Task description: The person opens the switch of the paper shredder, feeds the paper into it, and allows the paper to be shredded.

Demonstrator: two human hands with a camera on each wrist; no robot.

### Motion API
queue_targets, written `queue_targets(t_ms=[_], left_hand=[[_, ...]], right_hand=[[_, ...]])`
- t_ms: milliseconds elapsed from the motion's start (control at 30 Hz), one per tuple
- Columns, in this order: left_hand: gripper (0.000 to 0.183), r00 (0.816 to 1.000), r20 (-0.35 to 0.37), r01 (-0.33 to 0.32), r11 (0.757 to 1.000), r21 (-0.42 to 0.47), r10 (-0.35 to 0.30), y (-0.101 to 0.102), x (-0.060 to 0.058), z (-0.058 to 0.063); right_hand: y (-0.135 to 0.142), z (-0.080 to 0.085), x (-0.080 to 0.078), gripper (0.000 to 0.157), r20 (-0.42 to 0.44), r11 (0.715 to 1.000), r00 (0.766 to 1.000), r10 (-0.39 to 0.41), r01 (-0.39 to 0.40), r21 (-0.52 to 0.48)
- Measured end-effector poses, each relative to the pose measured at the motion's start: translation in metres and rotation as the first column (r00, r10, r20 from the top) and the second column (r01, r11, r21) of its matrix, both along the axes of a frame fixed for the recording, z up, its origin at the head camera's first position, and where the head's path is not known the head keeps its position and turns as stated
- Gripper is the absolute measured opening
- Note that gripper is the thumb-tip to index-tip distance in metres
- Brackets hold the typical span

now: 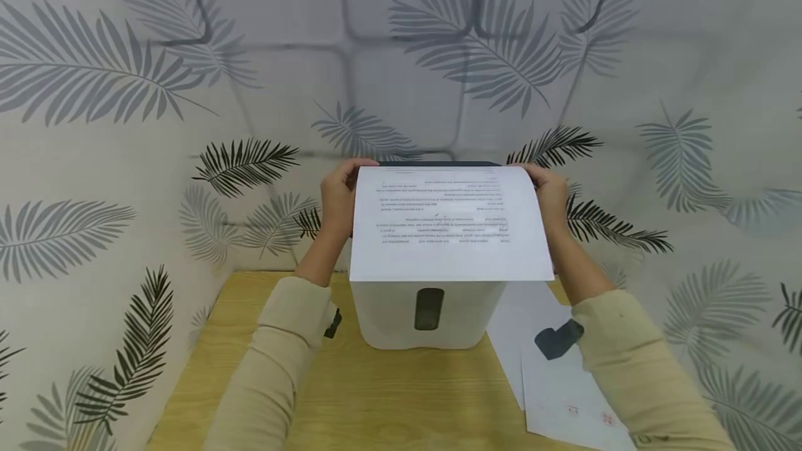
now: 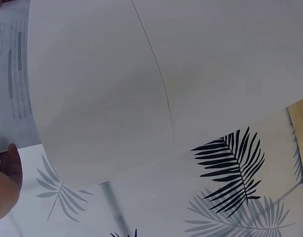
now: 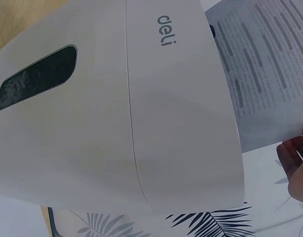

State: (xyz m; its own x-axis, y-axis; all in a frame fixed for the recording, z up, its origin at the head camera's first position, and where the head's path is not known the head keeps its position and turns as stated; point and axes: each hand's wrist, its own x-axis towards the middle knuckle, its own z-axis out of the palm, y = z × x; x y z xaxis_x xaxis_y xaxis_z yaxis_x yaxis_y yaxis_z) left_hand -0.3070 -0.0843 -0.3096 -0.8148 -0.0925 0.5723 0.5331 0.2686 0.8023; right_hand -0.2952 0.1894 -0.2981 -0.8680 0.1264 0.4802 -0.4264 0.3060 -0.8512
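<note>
A printed sheet of paper (image 1: 447,221) lies over the top of a white, box-shaped paper shredder (image 1: 388,315), its near edge overhanging the front. My left hand (image 1: 338,197) pinches the sheet by its far left corner, while my right hand (image 1: 551,200) holds the far right corner. In the right wrist view the shredder (image 3: 181,113) bears the word "deli" and has a dark oval window (image 3: 38,76). Beyond its edge the sheet (image 3: 265,69) shows its printing, with the right thumb and fingers at its border. The shredder's dark top is mostly hidden under the paper.
The shredder stands on a yellow wooden table (image 1: 388,395) against a wall covering (image 1: 313,96) with leaf prints. More white sheets (image 1: 564,395) lie on the table at the right, under my right forearm. Dark wrist straps (image 1: 559,339) show by both sleeves.
</note>
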Motion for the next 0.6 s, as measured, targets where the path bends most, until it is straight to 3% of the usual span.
queue_targets(t_ms=[33,67,100,133,267,433,600], left_hand=[[0.016,1.000,0.005,-0.005,1.000,0.002,0.005,0.000,-0.001,-0.001],[0.016,1.000,0.007,-0.007,1.000,0.001,0.007,-0.001,-0.003,-0.003],[0.016,1.000,0.008,-0.011,1.000,0.000,0.011,-0.001,-0.004,-0.004],[0.016,1.000,0.002,-0.020,1.000,-0.012,0.020,-0.001,-0.006,-0.005],[0.015,0.999,-0.001,-0.036,0.998,-0.051,0.036,-0.001,-0.011,-0.011],[0.015,0.999,-0.008,-0.042,0.997,-0.068,0.042,0.000,-0.012,-0.013],[0.015,0.998,0.022,-0.064,0.993,-0.096,0.066,-0.001,-0.014,-0.018]], right_hand=[[-0.012,0.017,0.022,0.020,-0.017,1.000,1.000,0.003,-0.003,0.020],[-0.015,0.020,0.026,0.022,0.003,0.996,0.999,-0.034,0.033,0.081],[-0.010,0.013,0.017,0.021,0.029,0.989,0.997,-0.072,0.068,0.133],[0.001,-0.003,-0.003,0.022,0.053,0.977,0.993,-0.106,0.094,0.189],[0.003,-0.009,-0.010,0.022,0.060,0.969,0.991,-0.124,0.108,0.222],[0.000,-0.008,-0.012,0.023,0.067,0.971,0.988,-0.138,0.121,0.207],[-0.009,-0.004,-0.005,0.025,0.146,0.996,0.985,-0.089,0.089,0.008]])
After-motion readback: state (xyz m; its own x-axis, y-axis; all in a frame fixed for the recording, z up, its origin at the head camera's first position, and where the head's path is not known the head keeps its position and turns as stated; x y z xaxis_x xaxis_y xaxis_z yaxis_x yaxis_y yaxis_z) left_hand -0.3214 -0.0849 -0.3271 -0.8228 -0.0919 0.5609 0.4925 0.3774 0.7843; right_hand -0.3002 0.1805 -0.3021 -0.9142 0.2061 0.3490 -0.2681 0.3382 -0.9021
